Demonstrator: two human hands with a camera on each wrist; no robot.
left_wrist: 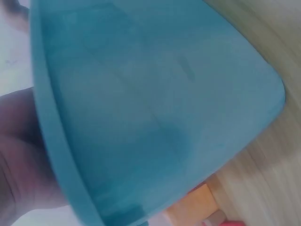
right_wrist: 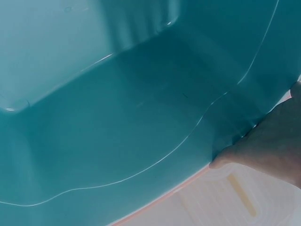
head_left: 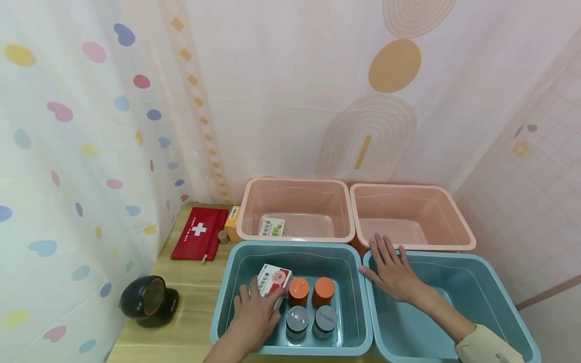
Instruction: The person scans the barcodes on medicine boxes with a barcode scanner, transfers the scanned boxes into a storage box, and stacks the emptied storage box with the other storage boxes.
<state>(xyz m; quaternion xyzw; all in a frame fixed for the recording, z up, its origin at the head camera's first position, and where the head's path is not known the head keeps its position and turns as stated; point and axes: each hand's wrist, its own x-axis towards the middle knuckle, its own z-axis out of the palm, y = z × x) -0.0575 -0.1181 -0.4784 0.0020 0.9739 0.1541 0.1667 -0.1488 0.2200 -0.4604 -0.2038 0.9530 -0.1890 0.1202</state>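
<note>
1 big patterned curtain (head_left: 272,131) backs the bench (head_left: 190,335) at 12 o'c. Clock centre = where the 4 bins meet: left blue bin (head_left: 313,257) 7, right blue bin (head_left: 476,295) 5, left pink bin (head_left: 295,199) 11, right pink bin (head_left: 404,201) 1. Packed rim by rim, prob. for easy reach; pink rims near curtain, so little room at 12.

Right hand (head_left: 394,275): wide, fingers straight & spread, holding nothing, over right blue bin's back-left corner (its 10–11). Poss. steadying the rim; firm contact unclear.

Left hand (head_left: 256,312): in left blue bin, narrowed, looks to pinch white-red box (head_left: 274,277) btw thumb & fingers. Box sits at bin's 11, tilted; can't tell if base touches floor. Prob. pinched by the sides since jars crowd its right.

Red pouch (head_left: 198,233) flat at bench's 10 o'c; black bowl (head_left: 141,297) at 8, tipped against black base (head_left: 165,308), near bench's left edge.

2 orange-capped jars (head_left: 298,289) & 2 grey-capped jars (head_left: 297,320) upright in a 2x2, box's 3 to 5 o'c, caps up, prob. for ID. Room: strip at bin's 3 + strip at 12 behind box.

Smalls: orange box (head_left: 233,224) beside left pink bin at 9; white-green box (head_left: 272,227) inside, at its 7, partly behind front rim; cork-like stub (head_left: 223,237) btw pouch & orange box.
</note>
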